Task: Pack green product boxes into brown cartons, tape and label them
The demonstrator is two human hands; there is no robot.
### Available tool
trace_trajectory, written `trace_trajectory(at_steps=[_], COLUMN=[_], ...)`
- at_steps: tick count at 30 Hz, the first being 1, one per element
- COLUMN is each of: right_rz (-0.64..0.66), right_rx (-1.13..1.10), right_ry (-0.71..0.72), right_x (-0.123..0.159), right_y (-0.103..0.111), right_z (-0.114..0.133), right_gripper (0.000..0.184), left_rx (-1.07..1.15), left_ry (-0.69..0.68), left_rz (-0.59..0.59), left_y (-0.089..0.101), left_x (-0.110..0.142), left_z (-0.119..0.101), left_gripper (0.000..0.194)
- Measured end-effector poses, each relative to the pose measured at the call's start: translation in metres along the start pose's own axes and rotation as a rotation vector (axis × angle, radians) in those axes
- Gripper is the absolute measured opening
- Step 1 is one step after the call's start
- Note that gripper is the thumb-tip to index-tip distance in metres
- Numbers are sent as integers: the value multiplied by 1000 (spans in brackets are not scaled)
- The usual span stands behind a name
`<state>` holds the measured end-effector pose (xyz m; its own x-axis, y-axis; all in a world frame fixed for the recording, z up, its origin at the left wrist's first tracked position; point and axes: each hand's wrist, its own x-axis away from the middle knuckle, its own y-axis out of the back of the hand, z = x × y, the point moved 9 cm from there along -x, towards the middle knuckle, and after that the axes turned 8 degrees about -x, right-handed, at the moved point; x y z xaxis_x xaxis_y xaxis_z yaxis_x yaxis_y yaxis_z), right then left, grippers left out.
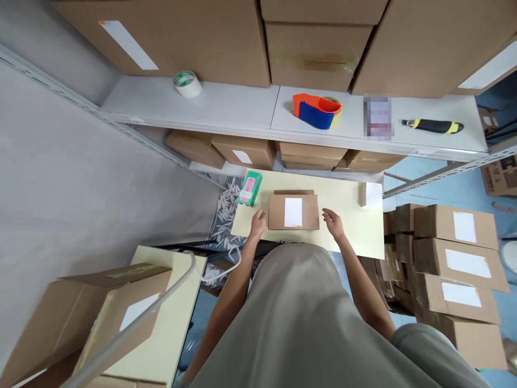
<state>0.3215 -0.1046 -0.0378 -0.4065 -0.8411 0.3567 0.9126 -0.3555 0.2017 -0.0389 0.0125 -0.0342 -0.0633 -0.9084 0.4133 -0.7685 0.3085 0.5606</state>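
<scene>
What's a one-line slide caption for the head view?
Left hand and right hand flank a white-labelled cardboard box on a cream tabletop, a green-and-pink carton nearby.

Both forearms (237,275) reach forward, left hand (258,222) and right hand (333,223) apart, fingers (327,212) loosely bent.

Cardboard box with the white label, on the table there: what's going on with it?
A person stands over the cardboard box, which lies on a pale table with its white label facing up. The left hand and right hand are at opposite sides of it, apparently just off it, holding nothing. A green-and-pink box lies near the left hand; a tape dispenser and utility knife are on the shelf beyond.
</scene>
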Motion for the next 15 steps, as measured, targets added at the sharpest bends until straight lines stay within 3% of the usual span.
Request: trace_trajectory(at_steps=[3,6,11,15], right_rz=[19,50,30,42], right_rx=[-140,-204,-218,-133], right_ry=[-83,-105,-7,-50], right_x=[-10,-5,23,39], right_y=[-12,-17,2,6], right_z=[17,37,64,56], right_gripper=[79,86,87,94], left_rx=[83,140,324,418], left_ry=[50,52,-41,-30], left_rz=[-42,-73,-70,-34], left_y=[6,18,32,22], left_x=[-14,-12,17,41], left_z=[-12,-21,-29,-24], left_gripper=[52,51,59,56])
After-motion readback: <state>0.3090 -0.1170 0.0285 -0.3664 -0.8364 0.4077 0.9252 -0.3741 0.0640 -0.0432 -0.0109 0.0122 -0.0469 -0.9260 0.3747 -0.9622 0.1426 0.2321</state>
